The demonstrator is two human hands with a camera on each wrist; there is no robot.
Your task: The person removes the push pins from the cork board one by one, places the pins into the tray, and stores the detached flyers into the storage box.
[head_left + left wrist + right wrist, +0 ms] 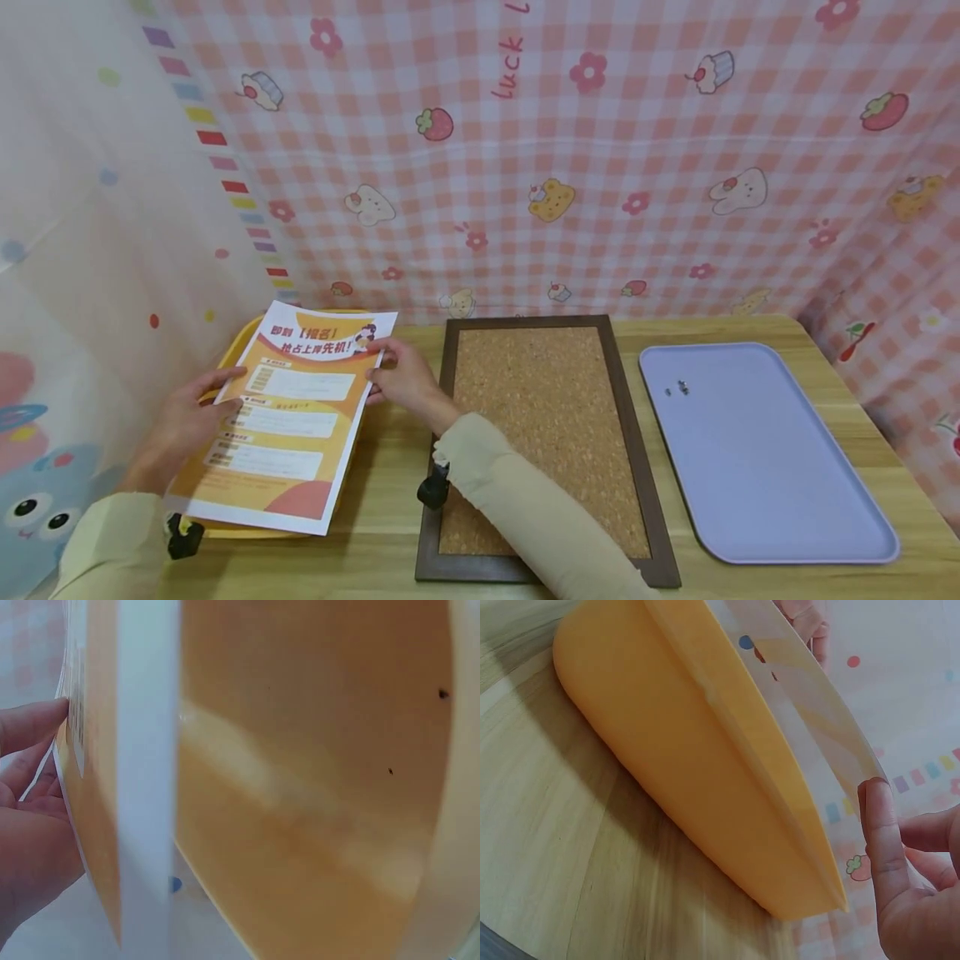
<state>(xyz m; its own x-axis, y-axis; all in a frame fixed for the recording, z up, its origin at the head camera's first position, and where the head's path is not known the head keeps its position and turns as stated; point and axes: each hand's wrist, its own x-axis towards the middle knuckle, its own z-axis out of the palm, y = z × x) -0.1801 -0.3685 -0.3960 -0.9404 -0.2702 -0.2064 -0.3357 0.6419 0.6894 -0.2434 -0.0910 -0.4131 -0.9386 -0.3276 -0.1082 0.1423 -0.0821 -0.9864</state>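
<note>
An orange and white printed sheet of paper [288,417] is held by both hands above a yellow bin [675,742]. My left hand [176,425] pinches its left edge, thumb on the printed face and the other fingers behind, as the left wrist view shows. On the opposite edge, near the upper right corner, my right hand [401,379] pinches the sheet between thumb and fingers. The paper covers most of the bin in the head view. In the right wrist view the sheet's underside stands apart from the bin's rim.
A cork board [543,417] with a dark brown frame lies mid-table, under my right forearm. To its right is a lavender tray [765,467] holding a few tiny metallic pieces [682,387] near its upper left. Patterned curtains [585,167] hang behind the wooden table [390,500].
</note>
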